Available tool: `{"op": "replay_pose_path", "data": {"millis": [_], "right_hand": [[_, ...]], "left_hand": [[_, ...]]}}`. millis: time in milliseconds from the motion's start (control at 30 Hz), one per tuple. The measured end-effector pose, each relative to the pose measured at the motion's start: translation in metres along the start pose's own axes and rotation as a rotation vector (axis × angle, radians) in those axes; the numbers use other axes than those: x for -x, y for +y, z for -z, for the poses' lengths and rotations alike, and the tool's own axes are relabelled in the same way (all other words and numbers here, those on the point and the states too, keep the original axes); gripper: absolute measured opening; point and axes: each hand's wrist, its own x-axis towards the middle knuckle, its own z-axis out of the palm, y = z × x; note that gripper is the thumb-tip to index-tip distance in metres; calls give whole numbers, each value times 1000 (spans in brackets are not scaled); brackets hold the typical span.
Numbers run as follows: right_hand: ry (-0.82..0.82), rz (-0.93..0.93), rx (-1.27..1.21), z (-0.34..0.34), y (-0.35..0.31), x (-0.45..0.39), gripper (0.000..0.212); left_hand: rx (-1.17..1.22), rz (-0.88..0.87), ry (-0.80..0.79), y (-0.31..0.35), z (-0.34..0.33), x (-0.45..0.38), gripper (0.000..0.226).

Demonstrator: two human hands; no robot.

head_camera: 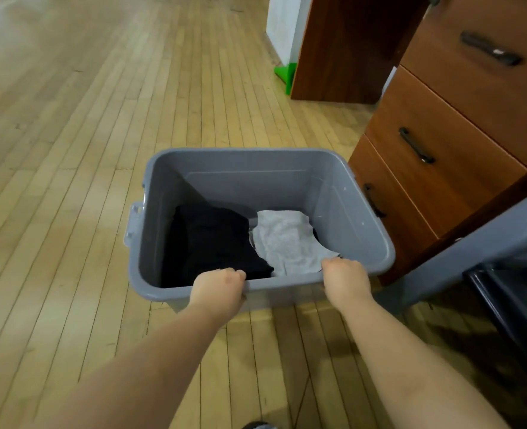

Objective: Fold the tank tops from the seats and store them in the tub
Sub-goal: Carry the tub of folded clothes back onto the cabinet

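A pale wooden plank floor (86, 150) fills most of the view, seen from above by a person looking down at their own arms. To the right stands a brown wooden drawer unit (460, 125) with dark bar handles, and behind it a tall brown wooden panel (349, 48). At the lower right edge is part of a grey and black frame (485, 249), possibly a seat, though too little shows to be sure.

In the middle sits a grey plastic tub (287, 184) on the floor, just beside the drawer unit, open at the top, with a handle on its left end. Inside, on the bottom, a folded black tank top (216, 239) lies on the left and a folded light grey tank top (287, 239) lies on the right, the two touching along their inner edges.

Both bare forearms reach forward to the tub's near rim. The left hand (217, 287) grips the rim near its middle, fingers curled over the edge into the tub. The right hand (344, 278) grips the same rim further right, fingers likewise curled over it, just above the grey top's near corner.
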Motion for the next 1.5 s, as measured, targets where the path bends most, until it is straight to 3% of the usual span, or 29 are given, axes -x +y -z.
{"op": "replay_pose_path", "data": {"millis": [200,567,1067,1500], "right_hand": [[-72,166,106,14,4,-11,23],[3,302,76,144,37,20,30],[86,334,159,478,81,79,25],[203,251,161,706,101,36,17]], "left_hand": [[-79,68,-10,-2,14,-4,20],[-179,138,-104,-2,150,39,21],[-117,127,17,-29,480,147,18],[-164,61,140,-86,713,113,22]]}}
